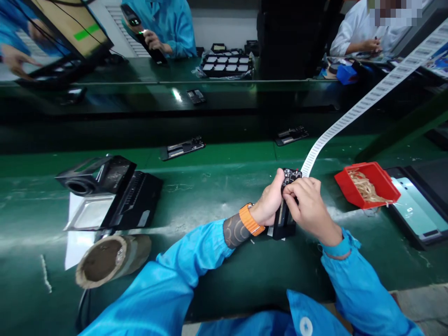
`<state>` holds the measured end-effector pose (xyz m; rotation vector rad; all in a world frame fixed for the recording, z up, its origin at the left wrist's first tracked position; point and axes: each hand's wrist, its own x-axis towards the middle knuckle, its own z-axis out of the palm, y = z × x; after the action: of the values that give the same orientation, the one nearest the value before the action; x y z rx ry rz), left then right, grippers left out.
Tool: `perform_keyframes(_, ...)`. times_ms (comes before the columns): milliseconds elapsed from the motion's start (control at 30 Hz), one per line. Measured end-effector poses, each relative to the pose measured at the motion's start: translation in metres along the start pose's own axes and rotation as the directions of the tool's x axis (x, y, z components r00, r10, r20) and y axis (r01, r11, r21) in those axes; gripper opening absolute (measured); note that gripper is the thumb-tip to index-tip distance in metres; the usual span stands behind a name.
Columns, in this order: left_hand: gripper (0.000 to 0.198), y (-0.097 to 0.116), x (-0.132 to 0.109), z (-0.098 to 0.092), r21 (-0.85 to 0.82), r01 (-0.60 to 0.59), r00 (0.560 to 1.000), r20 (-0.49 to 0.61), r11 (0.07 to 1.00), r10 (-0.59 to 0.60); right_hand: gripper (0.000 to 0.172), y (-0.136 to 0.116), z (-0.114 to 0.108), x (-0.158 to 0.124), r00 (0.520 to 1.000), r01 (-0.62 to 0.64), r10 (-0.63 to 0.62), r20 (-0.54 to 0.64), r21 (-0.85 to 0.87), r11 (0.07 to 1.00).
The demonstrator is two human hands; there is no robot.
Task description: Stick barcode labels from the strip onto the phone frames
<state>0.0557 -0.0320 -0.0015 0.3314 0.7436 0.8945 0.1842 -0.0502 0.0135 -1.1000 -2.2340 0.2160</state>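
My left hand (269, 201) is wrapped around the left edge of an open phone body (291, 176), its thumb along the side. The phone's bare circuit board shows at the upper end, and its lower part reaches a black block (284, 231) on the bench. Over the phone's middle, my right hand (311, 204) has its fingertips pinched together against its face. Whatever those fingers hold is too small or hidden to make out. Just behind my right hand, a long white strip of printed labels (350, 114) rises to the upper right.
On the right stand a red bin (378, 179) of pale scraps and a tray with a light-green panel (418, 205). A black device (126, 196) and a cardboard tube (115, 261) occupy the left. Farther back lie open phone bodies (184, 148); co-workers (164, 28) sit opposite.
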Motion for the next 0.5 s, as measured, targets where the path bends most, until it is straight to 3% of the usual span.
perform_keyframes(133, 0.078, 0.015, 0.007, -0.004, -0.092, -0.002, 1.000, 0.014, 0.996, 0.003, 0.018, -0.005, -0.011, -0.009, 0.994, 0.060, -0.073, 0.087, 0.141, 0.988)
perform_keyframes(233, 0.085, 0.021, 0.007, -0.005, -0.079, 0.038, 0.997, 0.071, 0.996, -0.032, 0.013, -0.005, -0.014, -0.008, 1.000, -0.003, 0.006, -0.021, 0.143, 0.990)
perform_keyframes(300, 0.080, 0.018, 0.004, -0.003, -0.061, 0.001, 0.996, 0.094, 0.998, 0.005, 0.007, -0.004, -0.010, -0.003, 0.996, -0.045, 0.053, -0.072, 0.115, 0.992)
perform_keyframes(500, 0.067, 0.003, -0.006, 0.004, 0.163, -0.157, 0.988, 0.014, 0.974, 0.157, 0.009, -0.002, -0.004, 0.005, 0.997, -0.033, 0.042, -0.071, 0.130, 0.991)
